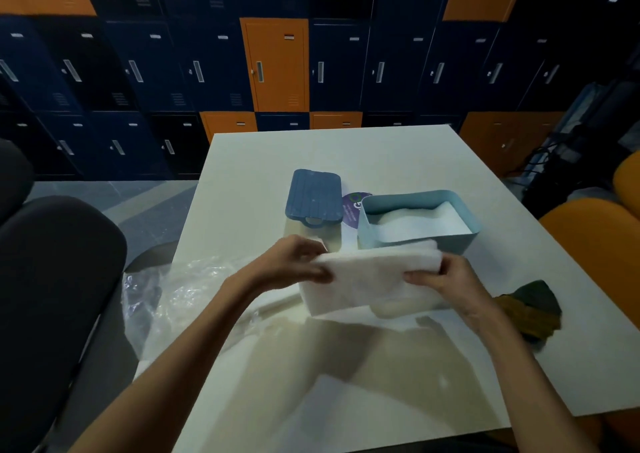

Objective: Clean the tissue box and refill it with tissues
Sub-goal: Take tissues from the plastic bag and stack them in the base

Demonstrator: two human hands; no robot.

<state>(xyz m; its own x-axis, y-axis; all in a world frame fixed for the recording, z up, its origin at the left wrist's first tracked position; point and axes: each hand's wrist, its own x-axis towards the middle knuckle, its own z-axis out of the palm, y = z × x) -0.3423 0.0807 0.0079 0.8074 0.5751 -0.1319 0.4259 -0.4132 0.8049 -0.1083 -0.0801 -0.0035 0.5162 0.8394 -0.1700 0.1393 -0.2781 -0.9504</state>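
The left hand (298, 262) and the right hand (446, 276) each pinch one end of a single thick white stack of tissues (370, 279), thumbs in front and fingers curled behind. The stack is held just in front of one open light-blue plastic tissue box (464, 241), which has white tissues inside. One dark-blue ribbed lid (313, 194) lies left of the box on the white table (381, 383). One crumpled clear plastic wrapper (183, 289) lies at the left and one green-and-mustard cloth (530, 307) at the right.

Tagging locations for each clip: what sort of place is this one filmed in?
Probably a locker room or staff break area: a wall of navy and orange metal lockers fills the background, with a white table and orange chairs in front of it.
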